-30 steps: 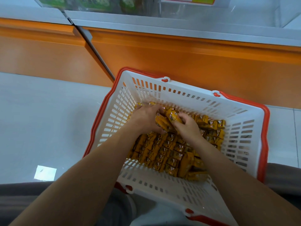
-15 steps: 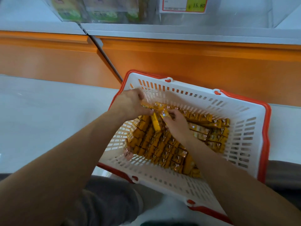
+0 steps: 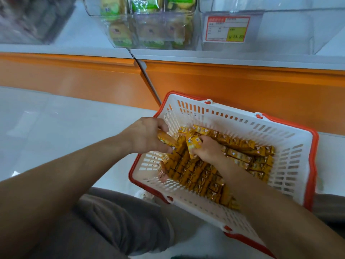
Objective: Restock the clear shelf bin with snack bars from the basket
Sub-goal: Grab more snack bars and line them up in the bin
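- The left hand is hovering over the basket's left wall, near the far-left corner, with fingers curling round a few bars and gripping them.
- The right hand is reaching into the middle of the basket, its fingers clamping on one bar, which is standing tilted above the pile.
- The rest of the snack bars, in orange-yellow wrappers, are lying in rows across the basket floor, from the left wall towards the right wall.
- The basket, white with a red rim, is sitting on the pale floor, its far edge against the orange shelf base.
- The clear bin is sitting on the shelf above the basket, well apart from both hands, with a price tag on its front.
- A neighbouring bin to its left is holding green and yellow packets.
- A knee in grey trousers is showing by the basket's near-left corner.
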A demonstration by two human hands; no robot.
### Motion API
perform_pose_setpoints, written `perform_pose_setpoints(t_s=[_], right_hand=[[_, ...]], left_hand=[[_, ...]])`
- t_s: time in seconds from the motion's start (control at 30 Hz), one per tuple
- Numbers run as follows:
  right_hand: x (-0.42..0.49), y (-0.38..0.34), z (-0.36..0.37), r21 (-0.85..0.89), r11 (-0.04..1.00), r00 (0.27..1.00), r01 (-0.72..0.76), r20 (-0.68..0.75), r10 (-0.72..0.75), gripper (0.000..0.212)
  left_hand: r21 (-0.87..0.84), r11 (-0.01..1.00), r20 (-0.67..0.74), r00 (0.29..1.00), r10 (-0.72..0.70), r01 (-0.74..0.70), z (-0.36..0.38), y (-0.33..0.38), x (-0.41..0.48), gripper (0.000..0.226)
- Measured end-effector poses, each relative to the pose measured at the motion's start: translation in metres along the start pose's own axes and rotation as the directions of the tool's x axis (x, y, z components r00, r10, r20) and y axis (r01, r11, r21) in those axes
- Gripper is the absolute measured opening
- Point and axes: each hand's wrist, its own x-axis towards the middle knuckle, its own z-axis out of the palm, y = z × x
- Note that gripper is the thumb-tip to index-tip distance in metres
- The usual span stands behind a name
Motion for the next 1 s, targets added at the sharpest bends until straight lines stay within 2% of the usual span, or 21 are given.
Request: perform_pose_setpoints(t_s=[0.1, 0.23, 0.3, 0.37, 0.43, 0.57, 0.63, 0.73, 0.83, 0.93, 1.0], right_hand=[[0.0, -0.002, 0.003, -0.06, 0.997, 0.995, -0.04, 0.092, 0.045, 0.092], [-0.006, -0.017, 0.015, -0.08, 0.993, 0.996, -0.084, 0.028, 0.086, 0.092], [-0.013, -0.027, 0.01, 0.021, 0.992, 0.99, -0.122, 0.072, 0.12, 0.092], [-0.023, -0.038, -0.009, 0.2, 0.967, 0.977, -0.16, 0.172, 0.126, 0.09], [-0.036, -0.055, -0.041, 0.398, 0.904, 0.973, -0.159, 0.218, 0.075, 0.078], [-0.081, -0.102, -0.123, 0.48, 0.877, 0.99, -0.013, 0.128, -0.055, 0.045], [-0.109, -0.118, -0.156, 0.444, 0.895, 0.986, 0.046, 0.124, -0.113, 0.038], [-0.153, -0.131, -0.191, 0.325, 0.936, 0.974, 0.138, 0.128, -0.188, 0.042], [-0.192, -0.142, -0.208, 0.231, 0.943, 0.945, 0.238, 0.171, -0.28, 0.044], [-0.2, -0.141, -0.213, 0.225, 0.942, 0.946, 0.249, 0.153, -0.286, 0.048], [-0.194, -0.136, -0.213, 0.247, 0.943, 0.961, 0.225, 0.102, -0.256, 0.061]], left_hand=[[-0.024, 0.999, 0.009, 1.0, 0.025, -0.024, -0.004, 0.003, -0.009, 0.064], [-0.043, 0.998, 0.006, 0.999, 0.049, -0.048, -0.009, -0.001, -0.024, 0.064], [-0.073, 0.996, -0.003, 0.998, 0.057, -0.057, -0.009, -0.004, -0.03, 0.064], [-0.136, 0.989, -0.015, 0.998, 0.055, -0.056, -0.009, -0.005, -0.033, 0.063], [-0.207, 0.977, -0.028, 0.998, 0.053, -0.058, -0.011, -0.002, -0.032, 0.059], [-0.335, 0.936, -0.085, 0.993, 0.087, -0.11, -0.024, 0.02, -0.033, 0.053], [-0.39, 0.906, -0.114, 0.985, 0.131, -0.165, -0.032, 0.035, -0.037, 0.061], [-0.433, 0.868, -0.172, 0.968, 0.183, -0.241, -0.041, 0.056, -0.045, 0.08], [-0.459, 0.831, -0.206, 0.947, 0.246, -0.315, -0.048, 0.074, -0.05, 0.086], [-0.492, 0.797, -0.214, 0.936, 0.28, -0.351, -0.051, 0.085, -0.051, 0.086], [-0.512, 0.78, -0.228, 0.932, 0.282, -0.361, -0.051, 0.088, -0.051, 0.086]])
